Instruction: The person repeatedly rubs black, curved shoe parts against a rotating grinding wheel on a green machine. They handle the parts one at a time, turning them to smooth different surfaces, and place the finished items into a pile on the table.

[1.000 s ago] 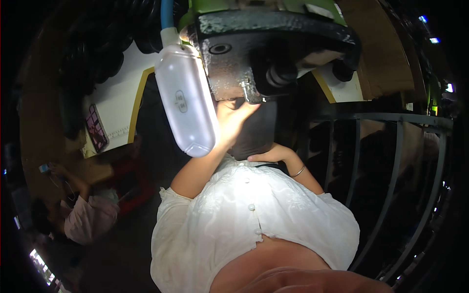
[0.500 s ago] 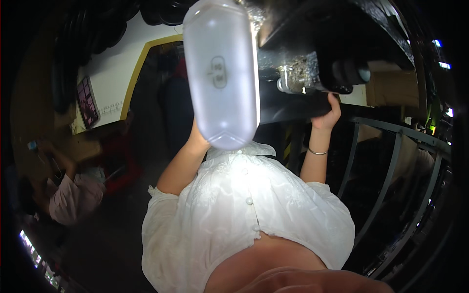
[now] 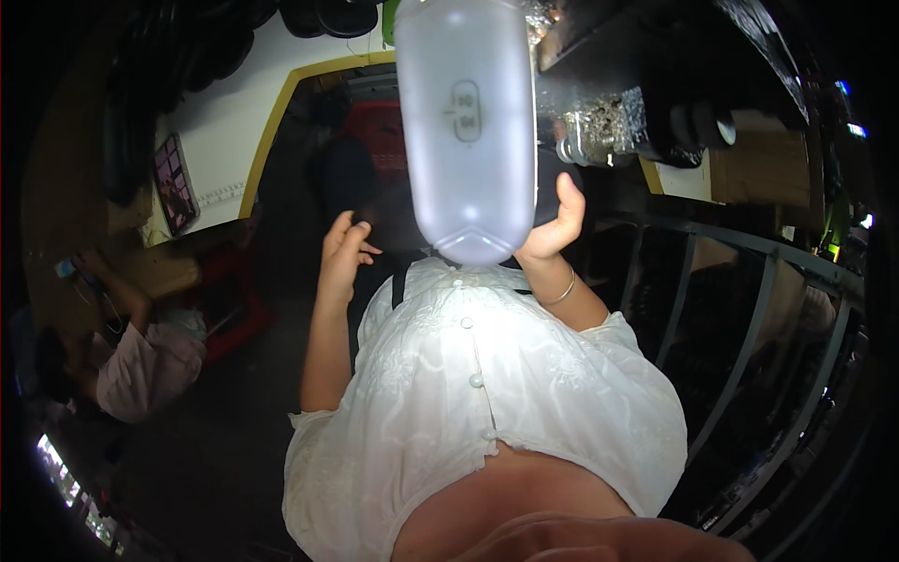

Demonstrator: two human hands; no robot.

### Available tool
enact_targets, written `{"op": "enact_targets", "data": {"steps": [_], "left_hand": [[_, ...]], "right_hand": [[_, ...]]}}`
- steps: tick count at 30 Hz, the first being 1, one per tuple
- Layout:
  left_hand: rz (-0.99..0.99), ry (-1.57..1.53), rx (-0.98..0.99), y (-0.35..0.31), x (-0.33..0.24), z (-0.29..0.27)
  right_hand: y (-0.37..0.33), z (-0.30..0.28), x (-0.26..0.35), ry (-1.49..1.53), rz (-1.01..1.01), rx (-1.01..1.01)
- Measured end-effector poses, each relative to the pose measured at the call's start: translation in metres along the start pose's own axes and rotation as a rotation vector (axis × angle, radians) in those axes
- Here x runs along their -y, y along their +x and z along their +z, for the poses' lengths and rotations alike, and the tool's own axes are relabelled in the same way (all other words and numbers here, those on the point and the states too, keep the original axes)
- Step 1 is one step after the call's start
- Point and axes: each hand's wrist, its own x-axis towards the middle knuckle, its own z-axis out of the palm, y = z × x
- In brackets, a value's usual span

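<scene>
A pale, glowing oblong housing (image 3: pixel 468 178) fills the upper middle and hides much of what lies behind it. My left hand (image 3: pixel 345 253) is to its left, fingers curled and thumb side toward the middle, at the edge of a dark, smooth piece (image 3: pixel 398 220) whose kind I cannot make out. On the other side, my right hand (image 3: pixel 554 225) has its thumb raised beside the same dark piece; its other fingers are hidden behind the housing. Above the right hand sits a black machine (image 3: pixel 646 66) with a shiny metal cylinder (image 3: pixel 604 126).
At upper left a white tabletop (image 3: pixel 225 140) with a yellow edge bears a phone (image 3: pixel 173 183) and black rounded items (image 3: pixel 178 47). Another person (image 3: pixel 150 370) sits at far left by a red stool (image 3: pixel 234 300). A metal rack (image 3: pixel 749 309) stands on the right.
My right hand has moved left and down, away from the machine's metal cylinder, with the dark piece. My left hand has come out from behind the housing to the left. The view has shifted slightly.
</scene>
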Motion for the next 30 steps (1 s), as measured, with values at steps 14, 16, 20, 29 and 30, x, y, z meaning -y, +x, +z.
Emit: {"op": "enact_targets", "data": {"steps": [14,16,20,29,30], "left_hand": [[0.651,0.117,0.322,0.020,-0.060,0.111],[0.705,0.146,0.276,0.009,-0.066,0.116],[0.566,-0.081,0.269,0.003,-0.052,0.114],[0.556,0.038,0.291,-0.002,-0.041,0.086],[0.532,0.035,0.318,-0.006,-0.048,0.081]], "right_hand": [[0.038,0.016,0.035,-0.658,-0.039,0.371],[0.029,-0.017,0.043,-0.581,0.407,0.442],[0.001,-0.095,0.064,-0.998,0.740,0.843],[0.053,-0.102,0.136,-0.201,0.036,-0.057],[0.060,-0.096,0.130,-0.167,0.030,-0.046]]}}
